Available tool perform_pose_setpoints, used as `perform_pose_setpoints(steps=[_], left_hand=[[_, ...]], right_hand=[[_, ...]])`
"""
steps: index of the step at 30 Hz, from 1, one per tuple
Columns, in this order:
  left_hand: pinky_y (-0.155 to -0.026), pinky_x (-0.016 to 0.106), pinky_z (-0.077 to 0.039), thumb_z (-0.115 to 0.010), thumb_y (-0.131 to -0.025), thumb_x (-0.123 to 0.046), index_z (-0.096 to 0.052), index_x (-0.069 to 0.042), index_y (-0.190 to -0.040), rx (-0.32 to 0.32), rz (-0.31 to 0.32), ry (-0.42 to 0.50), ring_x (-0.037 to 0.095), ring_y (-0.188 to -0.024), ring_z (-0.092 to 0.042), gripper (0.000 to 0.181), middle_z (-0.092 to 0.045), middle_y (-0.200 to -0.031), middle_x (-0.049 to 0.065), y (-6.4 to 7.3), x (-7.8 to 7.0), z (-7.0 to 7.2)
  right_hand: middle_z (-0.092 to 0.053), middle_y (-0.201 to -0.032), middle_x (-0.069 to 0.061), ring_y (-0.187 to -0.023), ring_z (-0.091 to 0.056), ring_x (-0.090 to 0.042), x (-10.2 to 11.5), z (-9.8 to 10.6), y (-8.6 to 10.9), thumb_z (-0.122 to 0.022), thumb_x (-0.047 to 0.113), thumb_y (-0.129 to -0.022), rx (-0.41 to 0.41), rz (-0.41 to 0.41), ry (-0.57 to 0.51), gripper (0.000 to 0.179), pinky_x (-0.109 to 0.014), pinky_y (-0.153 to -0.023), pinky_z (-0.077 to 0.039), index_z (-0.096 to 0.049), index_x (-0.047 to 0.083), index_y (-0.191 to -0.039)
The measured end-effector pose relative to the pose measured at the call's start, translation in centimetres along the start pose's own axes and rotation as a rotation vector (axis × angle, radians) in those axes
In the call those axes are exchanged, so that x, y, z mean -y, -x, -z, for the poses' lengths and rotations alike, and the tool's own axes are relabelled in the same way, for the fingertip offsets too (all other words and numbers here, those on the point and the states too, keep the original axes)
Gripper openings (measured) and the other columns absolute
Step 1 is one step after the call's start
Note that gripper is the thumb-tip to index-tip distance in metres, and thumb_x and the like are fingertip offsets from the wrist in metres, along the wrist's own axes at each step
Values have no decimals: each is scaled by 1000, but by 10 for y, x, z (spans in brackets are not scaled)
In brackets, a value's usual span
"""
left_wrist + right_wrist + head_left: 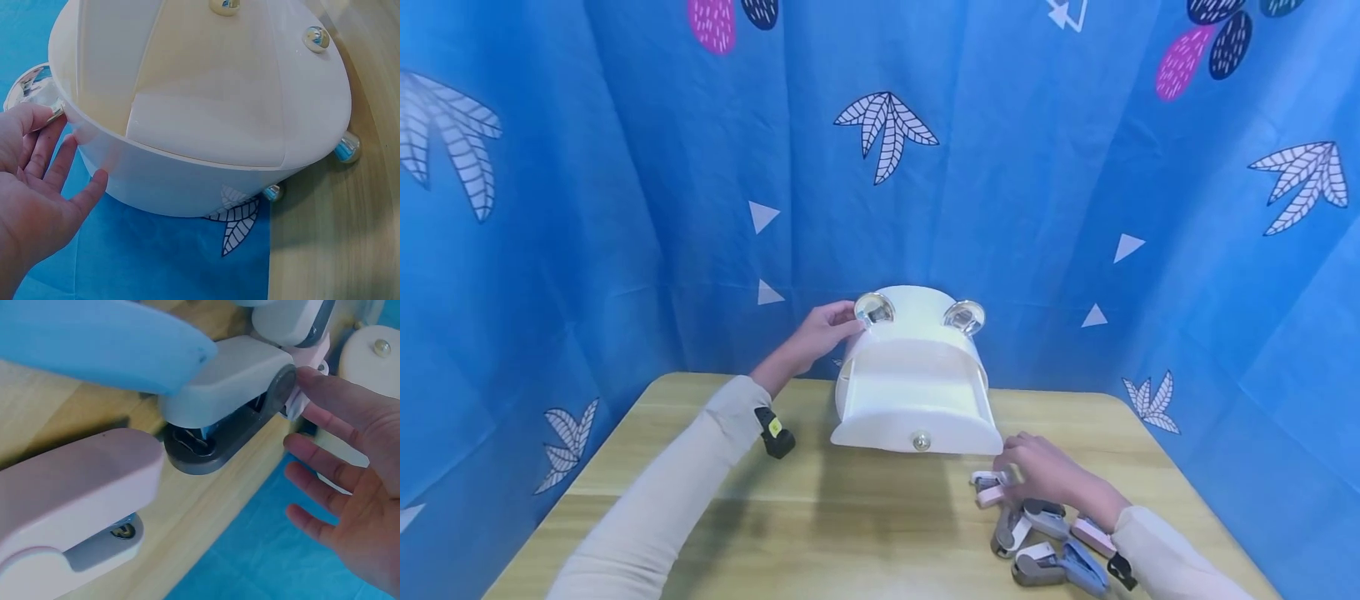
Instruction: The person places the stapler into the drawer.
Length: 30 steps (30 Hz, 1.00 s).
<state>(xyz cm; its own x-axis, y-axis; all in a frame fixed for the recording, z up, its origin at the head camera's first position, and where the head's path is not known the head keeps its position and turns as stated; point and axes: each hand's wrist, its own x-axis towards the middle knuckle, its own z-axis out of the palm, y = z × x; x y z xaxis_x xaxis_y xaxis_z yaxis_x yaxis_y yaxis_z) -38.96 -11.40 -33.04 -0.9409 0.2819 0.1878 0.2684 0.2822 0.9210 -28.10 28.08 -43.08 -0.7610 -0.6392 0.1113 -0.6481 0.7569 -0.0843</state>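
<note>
Your right hand (1045, 471) covers part of a pink stapler (990, 495), on the table (775, 517) near the open drawer's (917, 392) right corner; you cannot tell if the fingers grasp it. Your left hand (823, 329) pinches the white box's (917, 308) left ear (874, 308), some fingertips hidden. In the right wrist view, the blue stapler (94, 344) is cut off. Grey staplers (1037, 567) and another pink one (1093, 536) crowd under your right arm, beside the sleeve (1165, 554).
</note>
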Motion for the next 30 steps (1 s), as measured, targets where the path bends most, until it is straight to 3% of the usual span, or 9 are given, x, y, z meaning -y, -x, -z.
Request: perform_pose_setpoints(steps=[7,20,30], left_hand=[[-118,56,-39,-61,-102,-23,-58,-9,-140,-4,10,-1,32,-135,-55,41,-65,-136,15,2,-3,-5],[-118,55,-40,-60,-103,-22,-58,-8,-141,-6,-8,8,32,-133,-56,41,-65,-136,16,2,-5,0],[-119,55,-38,-61,-103,-22,-59,-9,-139,-3,12,-1,31,-133,-56,39,-65,-134,15,0,-5,0]], right_hand=[[-74,-96,0,-85,-61,-17,1,-2,1,-91,19,-71,27,-13,-7,27,-37,-72,-52,-79,17,-96],[-73,-96,-4,-86,-63,-19,-5,2,-2,-90,18,-73,32,-22,-45,27,-39,-75,-55,-79,12,-97],[-71,-96,-3,-90,-64,-26,-15,22,5,-88,12,-73,67,-89,-132,26,-39,-77,-56,-77,11,-97]])
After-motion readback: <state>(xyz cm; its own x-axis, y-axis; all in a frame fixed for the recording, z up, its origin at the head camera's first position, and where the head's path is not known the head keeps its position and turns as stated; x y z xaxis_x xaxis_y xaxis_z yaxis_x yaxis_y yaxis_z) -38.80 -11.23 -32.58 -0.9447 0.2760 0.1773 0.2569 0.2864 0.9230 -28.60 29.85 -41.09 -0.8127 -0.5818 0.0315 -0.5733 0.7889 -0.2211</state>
